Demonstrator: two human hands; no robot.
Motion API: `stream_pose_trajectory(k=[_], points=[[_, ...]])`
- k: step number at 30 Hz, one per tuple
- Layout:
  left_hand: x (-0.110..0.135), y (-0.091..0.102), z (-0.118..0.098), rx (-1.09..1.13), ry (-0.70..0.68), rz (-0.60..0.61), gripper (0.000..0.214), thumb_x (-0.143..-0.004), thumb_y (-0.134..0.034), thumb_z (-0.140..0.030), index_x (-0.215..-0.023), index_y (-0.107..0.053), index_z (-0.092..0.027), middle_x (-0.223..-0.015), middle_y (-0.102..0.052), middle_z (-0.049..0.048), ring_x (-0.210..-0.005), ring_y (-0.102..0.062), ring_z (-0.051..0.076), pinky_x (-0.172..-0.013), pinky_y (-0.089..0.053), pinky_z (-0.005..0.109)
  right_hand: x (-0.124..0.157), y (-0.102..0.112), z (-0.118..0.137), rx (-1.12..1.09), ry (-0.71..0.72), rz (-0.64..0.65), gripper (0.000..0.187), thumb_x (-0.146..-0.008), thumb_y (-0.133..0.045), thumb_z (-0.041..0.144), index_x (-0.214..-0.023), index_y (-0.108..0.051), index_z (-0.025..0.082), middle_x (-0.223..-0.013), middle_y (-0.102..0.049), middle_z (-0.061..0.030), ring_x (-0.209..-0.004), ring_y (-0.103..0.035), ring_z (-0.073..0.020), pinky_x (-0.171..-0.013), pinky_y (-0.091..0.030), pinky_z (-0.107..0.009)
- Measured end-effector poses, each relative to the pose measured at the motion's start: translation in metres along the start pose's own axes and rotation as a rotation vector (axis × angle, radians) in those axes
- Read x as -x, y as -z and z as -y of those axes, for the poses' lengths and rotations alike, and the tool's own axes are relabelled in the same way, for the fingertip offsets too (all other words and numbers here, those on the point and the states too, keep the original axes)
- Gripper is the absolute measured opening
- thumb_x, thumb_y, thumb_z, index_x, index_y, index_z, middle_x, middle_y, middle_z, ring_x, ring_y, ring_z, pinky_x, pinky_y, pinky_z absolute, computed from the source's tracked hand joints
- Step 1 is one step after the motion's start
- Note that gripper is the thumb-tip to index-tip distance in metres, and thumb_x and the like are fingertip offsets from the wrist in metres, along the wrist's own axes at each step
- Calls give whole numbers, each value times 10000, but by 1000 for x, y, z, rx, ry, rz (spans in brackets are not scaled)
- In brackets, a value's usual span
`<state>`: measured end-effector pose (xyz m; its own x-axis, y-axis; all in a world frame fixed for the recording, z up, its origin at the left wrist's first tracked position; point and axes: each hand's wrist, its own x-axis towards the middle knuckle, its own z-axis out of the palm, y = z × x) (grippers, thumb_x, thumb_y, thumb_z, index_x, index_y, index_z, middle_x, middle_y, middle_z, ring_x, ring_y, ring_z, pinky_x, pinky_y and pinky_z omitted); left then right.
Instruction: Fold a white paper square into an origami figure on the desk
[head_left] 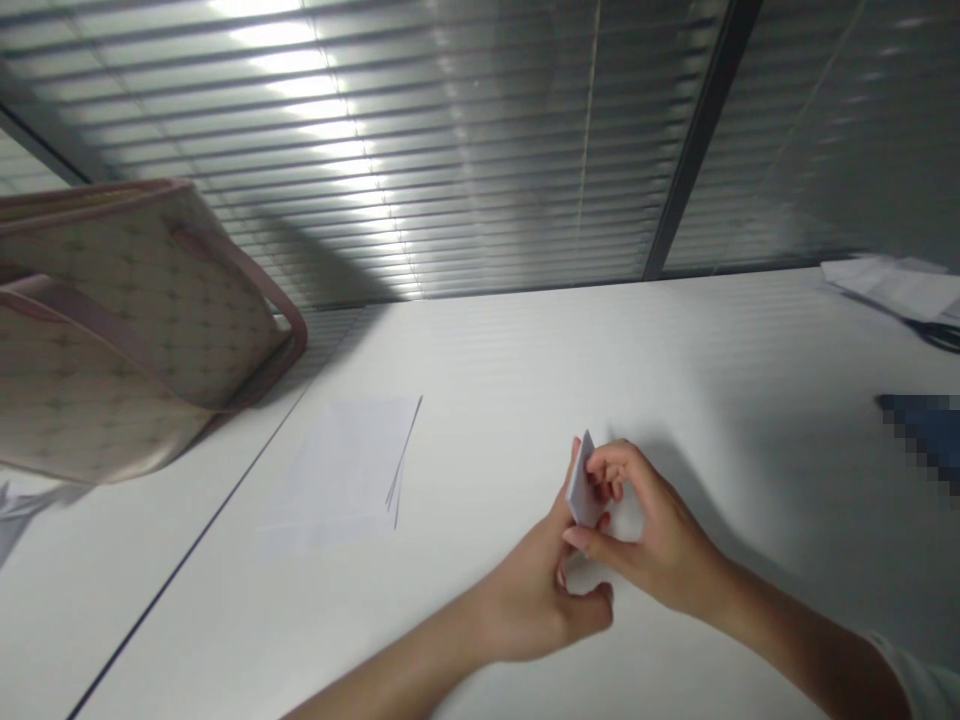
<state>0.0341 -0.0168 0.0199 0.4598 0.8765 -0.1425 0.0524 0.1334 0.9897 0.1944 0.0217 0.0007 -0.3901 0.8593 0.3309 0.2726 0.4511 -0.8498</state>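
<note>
Both my hands meet over the white table (675,350), right of its middle, around a small folded piece of white paper (581,487). My left hand (536,595) comes from below with its fingers curled, thumb side against the paper's lower edge. My right hand (649,535) reaches in from the right; its fingertips pinch the paper's upper edge and its thumb lies under it. The paper stands tilted, held just above the tabletop.
A small stack of white sheets (345,470) lies flat to the left of my hands. A beige patterned bag with pink straps (127,320) stands at the far left. Papers and scissors (900,295) lie at the right edge, beside a blurred blue object (926,435). Closed blinds run behind the table.
</note>
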Motion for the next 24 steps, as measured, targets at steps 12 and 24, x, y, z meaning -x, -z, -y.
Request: stream_pose_trajectory(k=[12,24], points=[[-3,16,-1,574,-22,-15,678,-845,-542,-595,-1425,-388,-278,-1364,-507,79,-1271,-425,298,-1048,-299,414,-3,18,-7,96,251,61,354,-860,-541,178,-1207,-511,238,-1038,-622,-80,-911,-615,-208,-791,-525,-334],[-11,16,-10,487,74,-301,435,-732,-796,-343,-1104,-599,-232,-669,-588,-33,-601,-529,100,-580,-401,196,-7,22,-11,317,508,13,407,-849,-456,17,-1147,-624,237,-974,-708,-49,-907,-651,-187,-809,-541,-345]])
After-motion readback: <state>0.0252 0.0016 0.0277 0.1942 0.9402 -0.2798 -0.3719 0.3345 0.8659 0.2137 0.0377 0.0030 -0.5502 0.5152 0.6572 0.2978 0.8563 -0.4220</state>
